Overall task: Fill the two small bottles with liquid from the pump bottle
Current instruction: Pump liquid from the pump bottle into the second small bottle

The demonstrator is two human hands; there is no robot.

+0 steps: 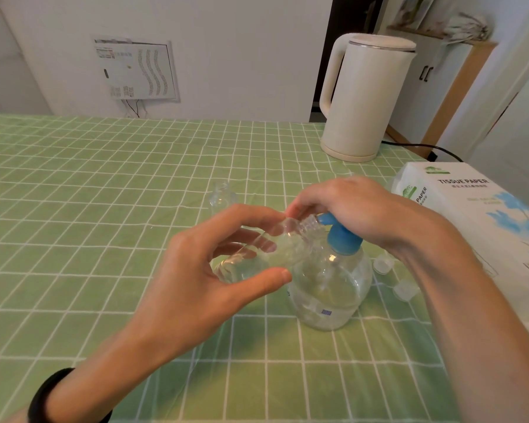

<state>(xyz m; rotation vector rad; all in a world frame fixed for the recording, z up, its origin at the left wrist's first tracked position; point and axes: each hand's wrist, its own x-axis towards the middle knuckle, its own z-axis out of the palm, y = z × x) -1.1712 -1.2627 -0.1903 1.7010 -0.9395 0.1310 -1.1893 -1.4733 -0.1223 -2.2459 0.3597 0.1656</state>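
Nearest, the left hand (202, 270) wraps thumb and curled fingers round a small bottle (287, 242). It holds the bottle off the tablecloth (104, 193) and tipped on its side, probably so the open mouth meets the spout. Just to the right the pump bottle (327, 288) stands upright on the cloth, which lets it take a downward push. The right hand (355, 209) is curled over its blue pump head (344, 239), fingertips reaching to the small bottle's neck, likely steadying it there. How much liquid the tilted bottle holds cannot be told (clear on clear). Two caps (384, 264) lie right of the pump bottle, off and out of the way. Farther back the second small bottle (222, 195) stands uncapped and apart, seemingly waiting its turn. A tissue pack (471, 209) sits at the right, and a kettle (370, 96) farthest.
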